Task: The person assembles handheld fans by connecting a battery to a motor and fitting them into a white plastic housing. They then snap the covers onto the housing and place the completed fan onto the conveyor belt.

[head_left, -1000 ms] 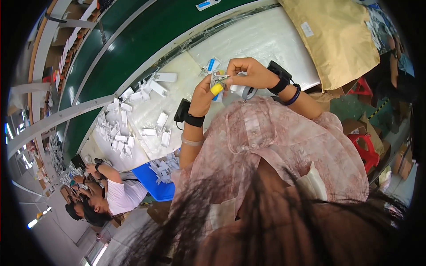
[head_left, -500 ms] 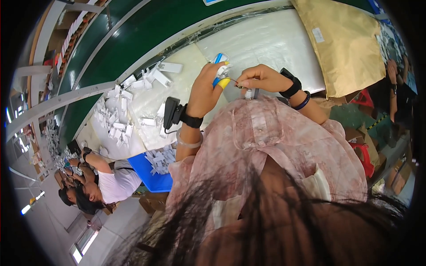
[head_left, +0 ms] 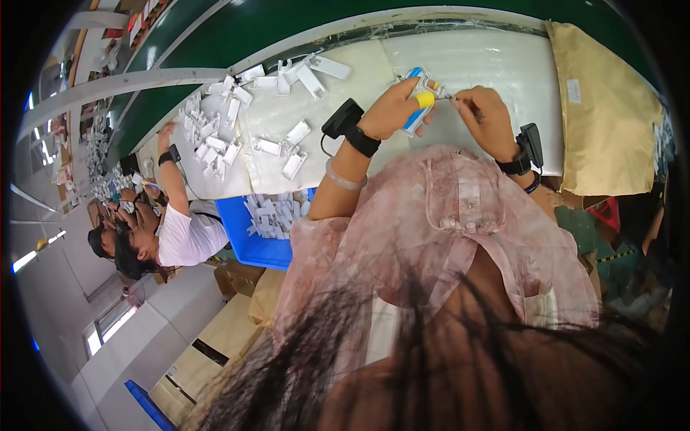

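My left hand, with yellow covers on its fingertips, is closed around a small white-and-blue plastic part above the table's pale sheet. Just to the right, my right hand has thumb and forefinger pinched on a thin, wire-like piece that reaches toward the part. How the two join is too small to tell. Both wrists wear black straps with black boxes. Left of my hands, several loose white plastic parts lie on the sheet, and a larger heap of similar ones lies farther left.
A blue bin of white parts stands at the table's near edge, beside my left arm. Brown paper covers the table's right end. A green surface runs along the far side. A co-worker in a white shirt works at the left.
My view has shifted. Both hands have moved farther from my body, with the part turned so more of its blue side shows. My right hand has drawn slightly apart from my left.
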`<state>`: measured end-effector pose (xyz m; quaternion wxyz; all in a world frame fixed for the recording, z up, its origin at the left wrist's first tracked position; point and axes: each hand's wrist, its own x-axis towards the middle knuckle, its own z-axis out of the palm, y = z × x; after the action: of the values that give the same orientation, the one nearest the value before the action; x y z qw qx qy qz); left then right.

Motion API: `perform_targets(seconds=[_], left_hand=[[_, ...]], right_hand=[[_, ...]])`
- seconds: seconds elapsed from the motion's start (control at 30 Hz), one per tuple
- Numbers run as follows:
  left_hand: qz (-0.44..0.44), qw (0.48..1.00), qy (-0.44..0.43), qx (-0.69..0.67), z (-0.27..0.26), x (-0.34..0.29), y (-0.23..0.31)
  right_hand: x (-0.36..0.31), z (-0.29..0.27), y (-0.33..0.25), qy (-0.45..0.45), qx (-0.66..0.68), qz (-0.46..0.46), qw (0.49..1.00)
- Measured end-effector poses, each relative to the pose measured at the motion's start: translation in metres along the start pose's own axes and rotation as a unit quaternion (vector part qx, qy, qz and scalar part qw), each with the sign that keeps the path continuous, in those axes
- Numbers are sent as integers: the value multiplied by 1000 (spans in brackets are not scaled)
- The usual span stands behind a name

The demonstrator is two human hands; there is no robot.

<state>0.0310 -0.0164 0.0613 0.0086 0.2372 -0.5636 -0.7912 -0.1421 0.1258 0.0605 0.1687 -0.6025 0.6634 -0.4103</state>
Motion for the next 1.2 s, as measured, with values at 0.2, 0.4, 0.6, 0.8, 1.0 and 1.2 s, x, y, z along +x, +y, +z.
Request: perform_targets(seconds=[0.2, 0.4, 0.6, 0.8, 1.0, 1.2], left_hand=[[-12, 990, 51, -129, 12, 5, -5], [-20, 992, 66, -108, 20, 9, -5], [38, 988, 87, -121, 33, 4, -1], [117, 987, 78, -77, 41, 0, -5], [116, 987, 87, -62, 45, 0, -3], [107, 989, 93, -33, 47, -1, -2]], right_hand=[[3, 3, -7, 87, 61, 21, 994], [-2, 2, -6, 85, 97, 26, 991], [-5, 5, -7, 86, 154, 19, 984], [1, 6, -4, 104, 67, -96, 988], [1, 5, -4, 122, 52, -111, 985], [1, 3, -2, 132, 38, -121, 983]])
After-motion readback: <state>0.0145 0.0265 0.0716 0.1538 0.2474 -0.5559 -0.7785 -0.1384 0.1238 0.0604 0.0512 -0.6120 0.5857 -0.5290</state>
